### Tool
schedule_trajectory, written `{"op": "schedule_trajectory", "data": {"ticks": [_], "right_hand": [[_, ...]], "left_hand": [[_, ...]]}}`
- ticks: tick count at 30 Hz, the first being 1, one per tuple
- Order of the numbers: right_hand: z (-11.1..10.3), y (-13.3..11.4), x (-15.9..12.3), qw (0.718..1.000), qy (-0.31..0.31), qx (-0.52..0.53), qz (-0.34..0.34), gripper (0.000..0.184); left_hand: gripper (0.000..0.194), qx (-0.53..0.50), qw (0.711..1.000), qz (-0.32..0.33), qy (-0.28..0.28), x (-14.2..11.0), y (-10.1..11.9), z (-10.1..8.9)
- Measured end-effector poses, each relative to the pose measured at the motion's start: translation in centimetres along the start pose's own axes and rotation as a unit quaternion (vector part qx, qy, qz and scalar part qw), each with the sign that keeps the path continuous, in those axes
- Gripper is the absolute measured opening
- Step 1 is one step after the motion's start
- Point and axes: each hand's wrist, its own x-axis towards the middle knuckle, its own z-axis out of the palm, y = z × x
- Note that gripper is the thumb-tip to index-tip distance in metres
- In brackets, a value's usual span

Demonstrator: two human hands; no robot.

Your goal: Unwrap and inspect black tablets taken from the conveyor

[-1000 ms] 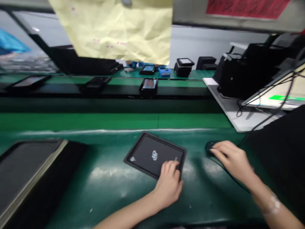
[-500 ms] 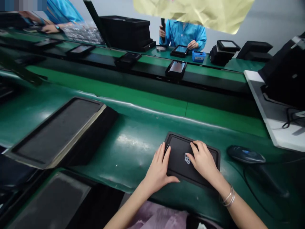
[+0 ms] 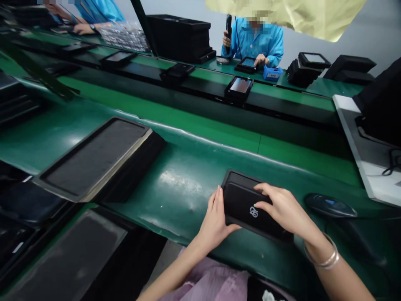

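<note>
Black case (image 3: 247, 209) on a green counter (image 3: 175, 184), held between both hands. Left hand (image 3: 216, 223): narrow grip, fingers upright against the case's 9 o'clock edge. Right hand (image 3: 282, 209): wider grip, fingers spread over its upper face. Computer mouse (image 3: 328, 205) at 3 o'clock, just beyond the right hand.

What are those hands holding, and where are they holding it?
They hold a black tablet case: the left hand at its left edge, the right hand across its top face.
</note>
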Motion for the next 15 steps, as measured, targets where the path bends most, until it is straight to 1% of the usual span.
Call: {"op": "schedule_trajectory", "data": {"ticks": [1, 2, 3, 4, 5, 7, 8, 10, 13, 15], "right_hand": [[-0.5, -0.7, -0.3, 0.999, 0.019, -0.001, -0.036, 0.017], [-0.9, -1.4, -0.5, 0.996, 0.048, -0.011, -0.075, 0.016], [-1.0, -2.0, -0.7, 0.989, 0.086, -0.030, -0.114, 0.016], [-0.9, -2.5, -0.8, 0.979, 0.125, -0.056, -0.154, 0.016], [-0.5, -2.9, -0.9, 0.965, 0.159, -0.086, -0.192, 0.016], [1.0, -3.3, -0.8, 0.935, 0.201, -0.146, -0.254, 0.017], [2.0, -3.4, -0.8, 0.924, 0.204, -0.166, -0.276, 0.015], [4.1, -3.4, -0.7, 0.918, 0.186, -0.177, -0.301, 0.017], [6.6, -3.0, -0.7, 0.927, 0.141, -0.141, -0.318, 0.025], [7.2, -2.5, -0.2, 0.939, 0.112, -0.108, -0.307, 0.022]], "left_hand": [[0.122, -0.080, 0.996, -0.038, -0.005, 0.2, 0.2, -1.0], [0.109, -0.162, 0.984, -0.077, -0.007, 0.4, 0.4, -2.0], [0.096, -0.237, 0.965, -0.113, -0.005, 0.8, 0.6, -3.1], [0.085, -0.287, 0.948, -0.140, -0.003, 1.3, 0.7, -4.2], [0.077, -0.319, 0.934, -0.160, -0.002, 1.9, 0.7, -5.0], [0.068, -0.341, 0.922, -0.182, -0.008, 3.2, 0.5, -6.1], [0.063, -0.349, 0.918, -0.191, -0.009, 3.9, 0.2, -6.2], [0.054, -0.353, 0.913, -0.203, 0.001, 5.0, -0.4, -6.1], [0.046, -0.335, 0.920, -0.202, 0.033, 6.1, -1.6, -5.5], [0.040, -0.316, 0.928, -0.195, 0.041, 6.4, -2.4, -5.3]]}}
